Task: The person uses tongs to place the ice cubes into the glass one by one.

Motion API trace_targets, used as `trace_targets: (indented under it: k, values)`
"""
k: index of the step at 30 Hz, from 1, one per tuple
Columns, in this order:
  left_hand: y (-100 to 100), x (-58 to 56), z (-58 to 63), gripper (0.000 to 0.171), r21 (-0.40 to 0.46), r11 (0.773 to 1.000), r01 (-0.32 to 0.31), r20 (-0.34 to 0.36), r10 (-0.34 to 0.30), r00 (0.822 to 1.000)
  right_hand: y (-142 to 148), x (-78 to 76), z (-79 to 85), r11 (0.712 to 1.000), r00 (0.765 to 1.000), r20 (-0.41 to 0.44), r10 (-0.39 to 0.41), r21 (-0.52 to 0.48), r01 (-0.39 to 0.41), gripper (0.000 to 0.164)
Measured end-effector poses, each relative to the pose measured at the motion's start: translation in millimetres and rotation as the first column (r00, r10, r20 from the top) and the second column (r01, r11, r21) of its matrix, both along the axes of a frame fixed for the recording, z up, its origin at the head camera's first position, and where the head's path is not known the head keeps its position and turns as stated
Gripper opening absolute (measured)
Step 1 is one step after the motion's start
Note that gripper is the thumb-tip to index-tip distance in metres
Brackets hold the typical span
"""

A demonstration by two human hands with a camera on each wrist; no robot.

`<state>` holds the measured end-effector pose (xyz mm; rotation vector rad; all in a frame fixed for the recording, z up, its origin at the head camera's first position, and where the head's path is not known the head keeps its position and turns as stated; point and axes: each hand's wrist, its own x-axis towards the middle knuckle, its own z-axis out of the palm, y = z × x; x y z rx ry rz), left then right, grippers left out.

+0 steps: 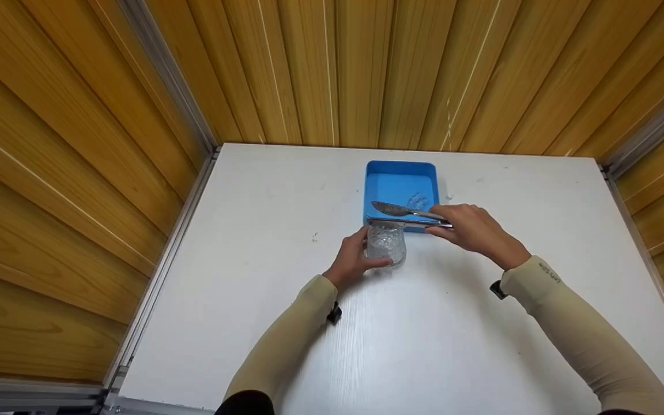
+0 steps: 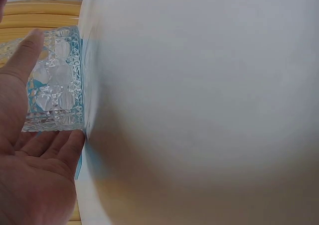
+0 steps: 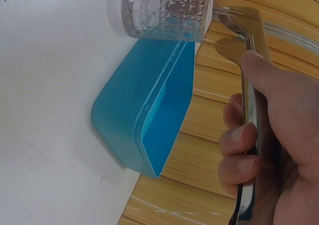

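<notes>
A clear patterned glass (image 1: 387,245) stands on the white table, with transparent pieces visible inside. My left hand (image 1: 350,262) holds it from the left; in the left wrist view the thumb (image 2: 27,56) lies along one side and the other fingers along the opposite side. My right hand (image 1: 476,230) grips a pair of metal tongs (image 1: 407,213) with broad, spoon-like ends. Those ends are spread apart above the glass rim, and nothing shows between them. Behind the glass sits a blue tray (image 1: 392,190), with a few clear pieces (image 1: 417,201) in its right part.
The white table (image 1: 251,230) carries small marks or bits, one of them left of the glass. Wood-patterned panels (image 1: 361,75) stand along its back and sides, with metal rails (image 1: 170,75) at the corners.
</notes>
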<state>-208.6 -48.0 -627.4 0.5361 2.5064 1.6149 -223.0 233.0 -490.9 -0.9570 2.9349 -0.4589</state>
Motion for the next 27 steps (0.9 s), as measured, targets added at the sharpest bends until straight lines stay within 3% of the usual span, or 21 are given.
trace_targets:
  k: [6,17,27]
  values:
    - [-0.1,-0.4,-0.2,0.090,-0.001,1.000,0.002,-0.014,-0.002,1.000,3.7,-7.0,6.7,0.999,0.998,0.042,-0.036,0.024,0.035,0.040]
    - [2.0,1.0,-1.2,0.093,-0.004,1.000,-0.011,-0.001,0.011,1.000,8.4,-40.3,19.4,0.984,0.980,0.127,-0.150,0.119,0.135,0.054]
    - [3.6,1.1,1.3,0.093,-0.030,0.999,-0.032,0.005,0.033,0.999,2.2,-69.0,24.8,0.961,0.972,0.110,-0.207,0.211,0.180,0.042]
